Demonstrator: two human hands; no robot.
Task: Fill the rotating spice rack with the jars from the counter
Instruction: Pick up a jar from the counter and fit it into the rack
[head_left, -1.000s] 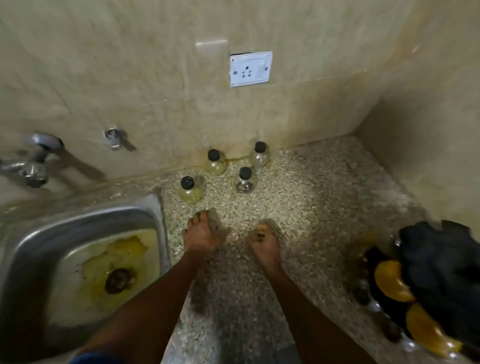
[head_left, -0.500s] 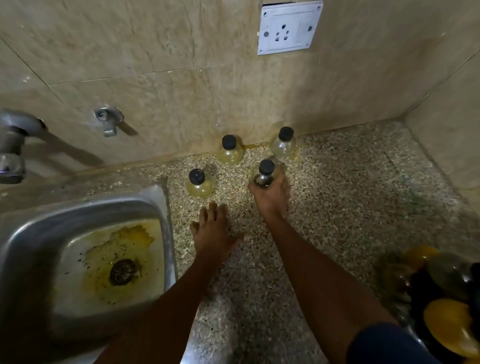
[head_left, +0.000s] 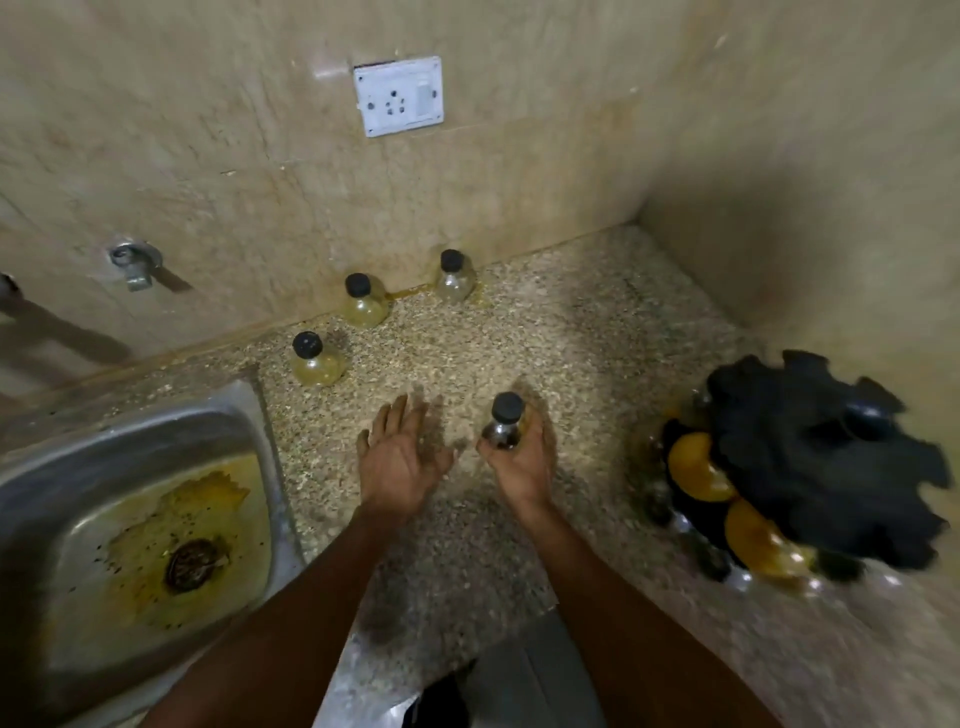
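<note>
My right hand (head_left: 522, 462) is shut on a small glass jar with a black cap (head_left: 504, 423), held upright above the speckled counter (head_left: 571, 338). Beside it, my left hand (head_left: 397, 460) is open, palm up and holding nothing. Three more black-capped jars stand near the back wall: one by the sink corner (head_left: 314, 361), one against the wall (head_left: 363, 304), one further right (head_left: 454, 278). The rotating spice rack (head_left: 810, 457) sits at the right, its black notched top over a tier of jars with yellow contents (head_left: 696, 470).
A steel sink (head_left: 67, 467) with a stained basin fills the left, taps on the wall above it. A white socket plate (head_left: 399, 96) hangs on the tiled wall. A side wall closes the counter's right corner.
My right hand reached to the front jar, gripped it and drew it back toward me. The left hand turned palm up. The view swung right, showing more of the rack.
</note>
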